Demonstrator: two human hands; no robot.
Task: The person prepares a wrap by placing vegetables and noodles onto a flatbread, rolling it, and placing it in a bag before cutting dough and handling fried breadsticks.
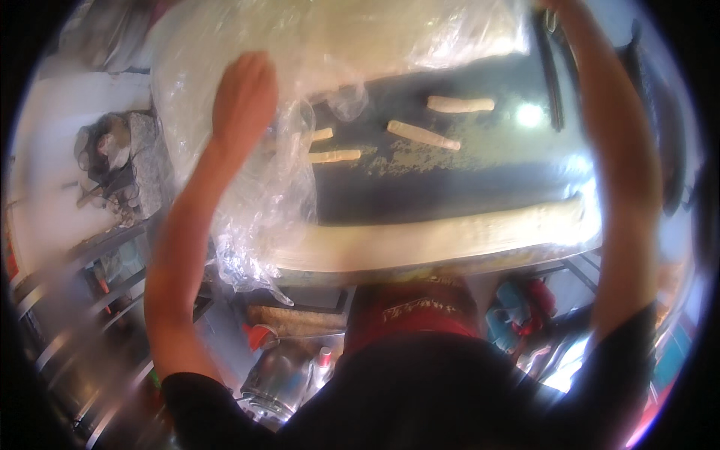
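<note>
My left hand is curled into a fist on a clear plastic sheet, blurred, with the film bunched around it. At the top edge my right hand is mostly cut off, near the sheet's far right corner, so its fingers are hidden. The sheet covers the far and left parts of a dark worktop. Two short dough strips lie uncovered. Two more dough pieces poke out from under the film. A long, flat dough band runs along the near edge, its left end under the plastic.
Dark, slender rods lie at the worktop's right side, by my right forearm. To the left, a grimy motor-like device sits beside a grey block. Below the near edge are a metal pot, an orange-red cup and blue and red cloths.
</note>
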